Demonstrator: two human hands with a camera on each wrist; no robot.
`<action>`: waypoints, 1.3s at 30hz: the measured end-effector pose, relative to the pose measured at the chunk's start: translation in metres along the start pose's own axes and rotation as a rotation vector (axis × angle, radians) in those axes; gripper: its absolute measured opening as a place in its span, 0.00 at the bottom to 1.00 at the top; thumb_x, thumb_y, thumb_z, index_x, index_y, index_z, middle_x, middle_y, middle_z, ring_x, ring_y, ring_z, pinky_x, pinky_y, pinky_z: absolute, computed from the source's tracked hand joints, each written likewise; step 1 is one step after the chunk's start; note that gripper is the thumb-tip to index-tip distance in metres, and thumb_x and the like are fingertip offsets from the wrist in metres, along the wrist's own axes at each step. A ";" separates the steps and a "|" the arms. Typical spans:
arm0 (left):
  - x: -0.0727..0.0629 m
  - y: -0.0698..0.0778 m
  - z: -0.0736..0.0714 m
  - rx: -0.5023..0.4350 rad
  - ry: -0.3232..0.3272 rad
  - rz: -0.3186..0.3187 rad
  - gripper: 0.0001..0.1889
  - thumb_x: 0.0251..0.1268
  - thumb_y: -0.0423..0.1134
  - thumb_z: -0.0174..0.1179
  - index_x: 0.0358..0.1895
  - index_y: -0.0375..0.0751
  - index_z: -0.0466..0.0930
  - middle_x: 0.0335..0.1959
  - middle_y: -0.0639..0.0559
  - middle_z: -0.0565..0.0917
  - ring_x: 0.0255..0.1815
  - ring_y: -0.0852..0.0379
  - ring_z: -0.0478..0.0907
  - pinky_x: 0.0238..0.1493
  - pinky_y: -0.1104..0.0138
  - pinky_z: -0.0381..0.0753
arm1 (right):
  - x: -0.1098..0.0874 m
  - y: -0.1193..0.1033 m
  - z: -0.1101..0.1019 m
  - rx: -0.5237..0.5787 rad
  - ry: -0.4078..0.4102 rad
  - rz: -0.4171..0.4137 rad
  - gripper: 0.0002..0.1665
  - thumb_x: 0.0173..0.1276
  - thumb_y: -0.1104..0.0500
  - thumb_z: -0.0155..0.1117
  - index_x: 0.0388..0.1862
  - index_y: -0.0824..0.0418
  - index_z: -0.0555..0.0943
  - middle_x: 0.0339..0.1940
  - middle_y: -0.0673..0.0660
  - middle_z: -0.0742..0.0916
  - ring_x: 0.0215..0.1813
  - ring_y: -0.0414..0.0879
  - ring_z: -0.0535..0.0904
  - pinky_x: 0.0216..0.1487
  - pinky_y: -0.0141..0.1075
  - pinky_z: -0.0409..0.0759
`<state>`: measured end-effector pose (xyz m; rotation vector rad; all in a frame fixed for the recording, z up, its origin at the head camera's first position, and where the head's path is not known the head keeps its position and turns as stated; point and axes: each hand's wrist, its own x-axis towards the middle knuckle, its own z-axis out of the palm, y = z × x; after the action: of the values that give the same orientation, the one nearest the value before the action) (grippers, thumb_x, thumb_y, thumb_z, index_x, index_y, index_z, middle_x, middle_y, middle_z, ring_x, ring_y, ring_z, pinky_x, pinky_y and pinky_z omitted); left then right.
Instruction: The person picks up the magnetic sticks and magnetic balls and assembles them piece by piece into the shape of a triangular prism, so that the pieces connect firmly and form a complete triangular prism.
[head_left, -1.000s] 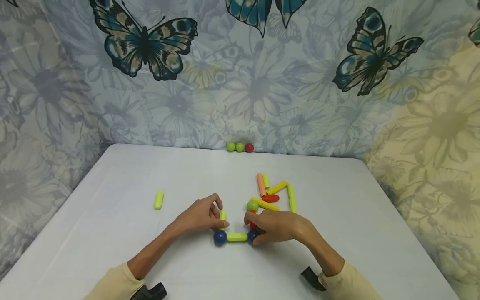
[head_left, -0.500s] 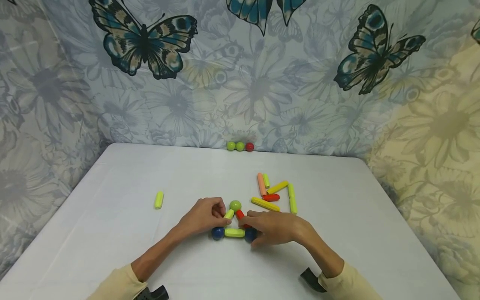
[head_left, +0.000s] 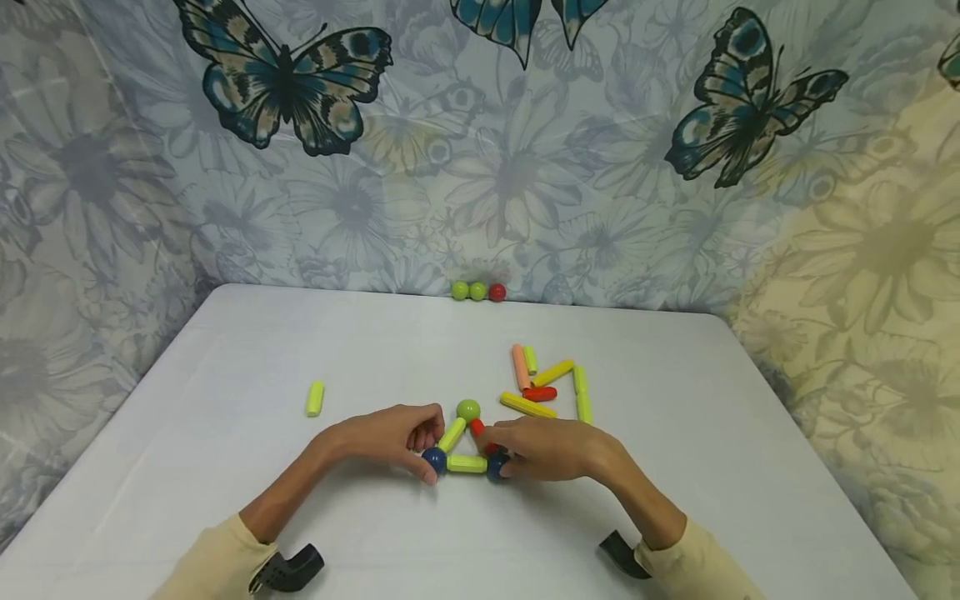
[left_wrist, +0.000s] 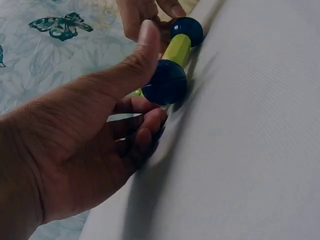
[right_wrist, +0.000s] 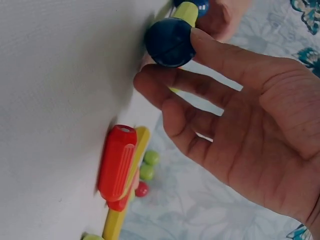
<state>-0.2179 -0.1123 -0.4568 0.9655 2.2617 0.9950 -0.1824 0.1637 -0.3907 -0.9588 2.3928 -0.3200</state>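
Observation:
A triangle of rods and balls lies on the white table. Its far corner is a green ball (head_left: pixel 468 409); the near corners are a left blue ball (head_left: pixel 433 460) and a right blue ball (head_left: pixel 495 468). One lime rod (head_left: pixel 467 464) joins the blue balls, another lime rod (head_left: pixel 452 434) forms the left side, and a red rod (head_left: pixel 477 427) the right. My left hand (head_left: pixel 390 435) pinches the left blue ball (left_wrist: pixel 165 82) between thumb and curled fingers. With its thumb on the right blue ball (right_wrist: pixel 170 42), my right hand (head_left: pixel 551 448) pinches that corner, its fingers partly covering the red rod.
Behind my right hand lie loose rods: a yellow rod (head_left: pixel 528 405), a red rod (head_left: pixel 539 393), an orange rod (head_left: pixel 521 367) and several others. A lone lime rod (head_left: pixel 315 398) lies left. Two green balls (head_left: pixel 468 291) and a red ball (head_left: pixel 497 292) line the far edge.
The green ball and red rod have swung left to meet the left lime rod, closing the triangle. My left hand has moved from that rod to the left blue ball.

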 end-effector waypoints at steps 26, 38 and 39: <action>-0.004 -0.028 0.020 0.096 0.163 0.321 0.23 0.50 0.57 0.81 0.37 0.54 0.76 0.31 0.59 0.74 0.32 0.70 0.68 0.35 0.77 0.69 | -0.003 0.003 -0.004 0.034 -0.023 0.001 0.18 0.75 0.59 0.68 0.60 0.46 0.79 0.47 0.42 0.83 0.43 0.35 0.76 0.50 0.30 0.79; -0.001 -0.032 0.021 0.140 0.214 0.367 0.20 0.55 0.56 0.79 0.35 0.54 0.76 0.29 0.60 0.74 0.31 0.71 0.67 0.33 0.78 0.68 | -0.016 0.056 -0.028 0.030 0.391 0.079 0.14 0.76 0.69 0.61 0.58 0.65 0.82 0.42 0.56 0.87 0.42 0.43 0.79 0.47 0.35 0.83; -0.001 -0.032 0.021 0.141 0.215 0.367 0.19 0.55 0.56 0.79 0.35 0.54 0.77 0.29 0.60 0.74 0.31 0.72 0.67 0.33 0.78 0.68 | -0.015 0.060 -0.028 0.018 0.390 0.088 0.14 0.75 0.69 0.62 0.58 0.64 0.82 0.42 0.56 0.87 0.43 0.44 0.79 0.48 0.37 0.83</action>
<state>-0.2168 -0.1194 -0.4939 1.4339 2.4068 1.1491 -0.2228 0.2180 -0.3859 -0.8398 2.7672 -0.5361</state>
